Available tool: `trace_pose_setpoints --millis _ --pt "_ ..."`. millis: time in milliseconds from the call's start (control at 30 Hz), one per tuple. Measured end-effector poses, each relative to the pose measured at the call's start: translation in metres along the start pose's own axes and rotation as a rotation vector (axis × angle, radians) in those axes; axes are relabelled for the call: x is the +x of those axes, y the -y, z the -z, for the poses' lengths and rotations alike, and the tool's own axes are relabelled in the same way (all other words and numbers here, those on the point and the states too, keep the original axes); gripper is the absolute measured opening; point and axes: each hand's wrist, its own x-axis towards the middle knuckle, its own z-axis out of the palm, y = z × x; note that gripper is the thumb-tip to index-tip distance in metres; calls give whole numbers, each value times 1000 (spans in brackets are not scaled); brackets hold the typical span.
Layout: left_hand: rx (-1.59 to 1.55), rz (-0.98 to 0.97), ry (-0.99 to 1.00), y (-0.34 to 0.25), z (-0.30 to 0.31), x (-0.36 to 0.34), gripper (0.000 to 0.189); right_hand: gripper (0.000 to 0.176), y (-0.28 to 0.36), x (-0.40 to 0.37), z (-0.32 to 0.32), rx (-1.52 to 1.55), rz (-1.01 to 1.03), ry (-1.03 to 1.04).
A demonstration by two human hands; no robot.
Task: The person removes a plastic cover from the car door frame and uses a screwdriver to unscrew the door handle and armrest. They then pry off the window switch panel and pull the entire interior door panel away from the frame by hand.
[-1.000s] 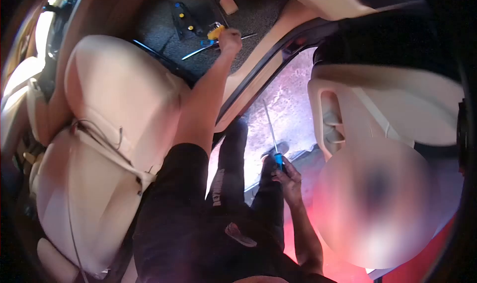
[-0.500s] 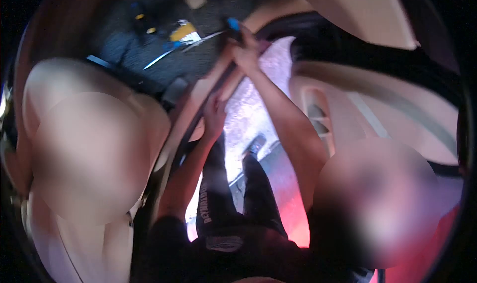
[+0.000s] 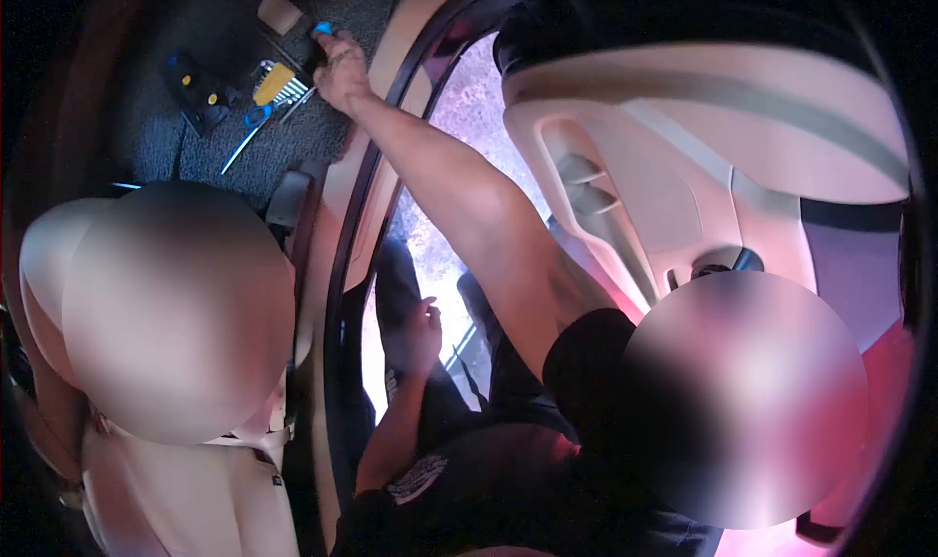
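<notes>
My right hand (image 3: 342, 76) reaches over the door sill to the dark carpeted car floor. Its fingers are curled round a tool with a blue end (image 3: 324, 29); most of the tool is hidden, so its exact kind does not show. Close beside the fingers lie a yellow hex key set (image 3: 274, 86) and a thin metal shaft (image 3: 296, 106). A screwdriver with a blue handle (image 3: 258, 116) lies just below the set. My left hand (image 3: 425, 334) hangs over my left leg, its fingers loosely bent and apart, holding nothing.
A beige block (image 3: 280, 13) and a black item with yellow spots (image 3: 195, 93) are on the carpet (image 3: 210, 151). At left stands a beige seat (image 3: 186, 489). The door panel (image 3: 674, 171) is swung out at right, with ground (image 3: 430, 220) visible through the doorway.
My right hand has moved from the sill edge inward over the carpet, with the blue-ended tool. My left hand has left the sill and dropped to my leg. The view has shifted.
</notes>
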Motion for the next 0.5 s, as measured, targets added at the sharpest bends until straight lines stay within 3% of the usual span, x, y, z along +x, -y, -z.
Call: trace_pose_setpoints --millis 100,133,233,267,300,333,367,400,433,467,500 --pt "137 146 124 -27 16 -11 27 69 -4 10 1 -58 116 -9" --pt "247 -16 64 -43 24 -15 27 70 2 13 6 -39 73 66" --pt "183 -91 28 -36 23 -14 27 76 28 -5 33 -50 -24 184" --pt "187 -94 56 -39 22 -13 27 75 20 -17 27 -135 54 141" --pt "87 21 122 -44 23 -11 27 75 7 -34 32 -231 127 98" --pt "-7 136 194 -48 26 -15 27 72 6 -71 53 -114 57 126" --pt "-17 98 190 -38 21 -16 28 69 0 -111 70 1 -5 140" --pt "52 27 223 -36 20 -15 28 74 -47 -158 52 -48 -6 143" --pt "119 -46 253 -32 20 -14 28 73 -37 -213 100 53 -206 251" --pt "121 -14 284 -23 18 -12 27 64 -44 -269 128 0 -328 268" --pt "130 27 307 -19 17 -14 26 64 -92 -344 134 -77 -302 295"
